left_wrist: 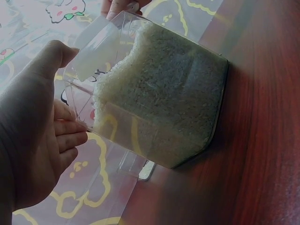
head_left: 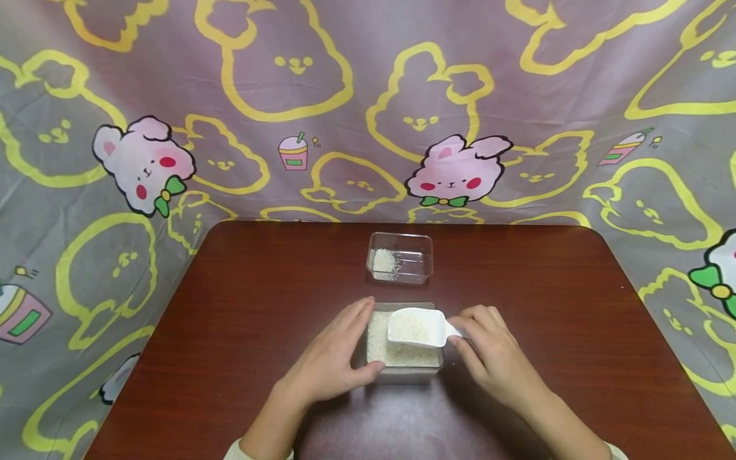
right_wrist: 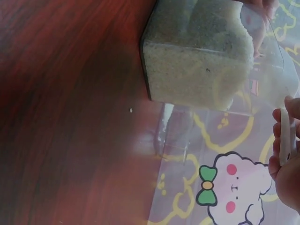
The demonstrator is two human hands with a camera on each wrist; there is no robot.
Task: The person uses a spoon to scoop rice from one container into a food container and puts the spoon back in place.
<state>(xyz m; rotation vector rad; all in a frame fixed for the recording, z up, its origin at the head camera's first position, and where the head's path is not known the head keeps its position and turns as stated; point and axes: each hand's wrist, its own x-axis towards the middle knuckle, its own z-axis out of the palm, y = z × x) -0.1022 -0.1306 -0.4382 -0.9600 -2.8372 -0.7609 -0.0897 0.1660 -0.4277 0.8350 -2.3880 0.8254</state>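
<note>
A tall clear plastic container (head_left: 411, 375), mostly filled with rice (left_wrist: 159, 84), stands on the table. My left hand (head_left: 339, 348) grips its upper left side, with the thumb by the near corner and the fingers by the far one. In the left wrist view the fingers meet the rim. My right hand (head_left: 489, 348) holds a white scoop (head_left: 439, 329) by its handle (right_wrist: 287, 136). The scoop is over the container's opening, its bowl carrying some rice and facing up. Part of the rice below is hidden by the scoop.
Behind the container sits a shallow clear tray (head_left: 422, 271) with a small heap of rice (head_left: 384, 260) at its left end. A stray grain (right_wrist: 131, 110) lies on the brown table (head_left: 259, 287). Patterned curtains (head_left: 345, 96) surround the table's back and sides.
</note>
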